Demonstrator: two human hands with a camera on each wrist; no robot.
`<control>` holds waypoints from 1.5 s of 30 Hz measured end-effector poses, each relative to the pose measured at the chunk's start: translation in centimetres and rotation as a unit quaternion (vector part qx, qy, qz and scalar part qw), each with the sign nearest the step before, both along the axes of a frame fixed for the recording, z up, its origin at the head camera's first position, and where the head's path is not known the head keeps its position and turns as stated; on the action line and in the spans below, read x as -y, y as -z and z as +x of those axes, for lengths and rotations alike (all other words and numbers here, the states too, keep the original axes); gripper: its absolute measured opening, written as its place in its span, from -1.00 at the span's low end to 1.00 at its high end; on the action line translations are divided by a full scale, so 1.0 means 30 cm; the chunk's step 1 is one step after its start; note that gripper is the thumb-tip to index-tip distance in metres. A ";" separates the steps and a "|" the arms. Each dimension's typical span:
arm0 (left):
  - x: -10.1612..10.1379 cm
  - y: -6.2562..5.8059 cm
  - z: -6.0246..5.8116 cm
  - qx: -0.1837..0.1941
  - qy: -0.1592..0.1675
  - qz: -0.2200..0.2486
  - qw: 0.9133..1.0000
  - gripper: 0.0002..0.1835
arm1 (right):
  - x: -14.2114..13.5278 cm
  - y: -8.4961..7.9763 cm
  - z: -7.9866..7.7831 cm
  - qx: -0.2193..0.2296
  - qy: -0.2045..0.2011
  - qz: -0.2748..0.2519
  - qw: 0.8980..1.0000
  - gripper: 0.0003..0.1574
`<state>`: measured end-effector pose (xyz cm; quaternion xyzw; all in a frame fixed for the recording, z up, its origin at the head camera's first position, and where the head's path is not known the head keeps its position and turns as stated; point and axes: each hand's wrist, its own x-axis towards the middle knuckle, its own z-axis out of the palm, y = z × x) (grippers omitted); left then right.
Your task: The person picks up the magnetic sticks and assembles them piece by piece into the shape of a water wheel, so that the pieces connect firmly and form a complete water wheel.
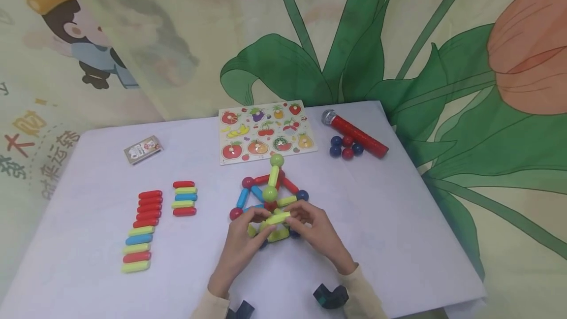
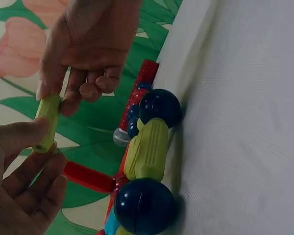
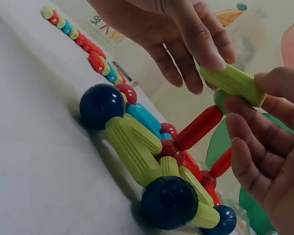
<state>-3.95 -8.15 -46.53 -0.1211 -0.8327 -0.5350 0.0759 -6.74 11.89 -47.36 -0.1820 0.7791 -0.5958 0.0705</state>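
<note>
A yellow-green magnetic rod (image 1: 278, 218) is pinched between both hands, above the near side of a structure of rods and balls. My left hand (image 1: 241, 242) holds one end with thumb and fingers; my right hand (image 1: 321, 235) pinches the other end. In the left wrist view the rod (image 2: 49, 122) is tilted and apart from the structure. Below it, a green rod (image 3: 132, 149) of the structure joins two dark blue balls (image 3: 169, 202) on the table. Red rods (image 3: 201, 127) rise from a red ball (image 3: 171, 151). Part of the structure is hidden by the hands in the head view.
To the left lie two columns of red, green and blue rods (image 1: 148, 214). A small card box (image 1: 143, 150) sits behind them. At the back are a fruit puzzle board (image 1: 248, 146), a red microphone (image 1: 361, 136) and several loose balls (image 1: 347, 153). The table's right edge (image 1: 443, 220) slopes away.
</note>
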 end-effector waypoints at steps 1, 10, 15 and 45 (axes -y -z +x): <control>0.000 -0.002 -0.004 -0.006 -0.002 -0.003 1.000 -0.65 | 0.001 0.000 -0.004 -0.002 0.005 -0.012 1.000 -0.72; 0.166 0.032 -0.032 -0.009 -0.126 -0.067 0.990 -0.64 | -0.033 0.012 -0.094 0.032 0.106 -0.074 0.991 -0.70; 0.323 0.067 -0.039 0.037 -0.218 -0.149 0.964 -0.59 | -0.036 0.008 -0.127 0.041 0.097 -0.083 0.991 -0.69; 0.453 0.080 -0.008 0.150 -0.251 -0.227 0.929 -0.54 | -0.111 0.102 -0.099 0.076 0.164 -0.042 0.983 -0.74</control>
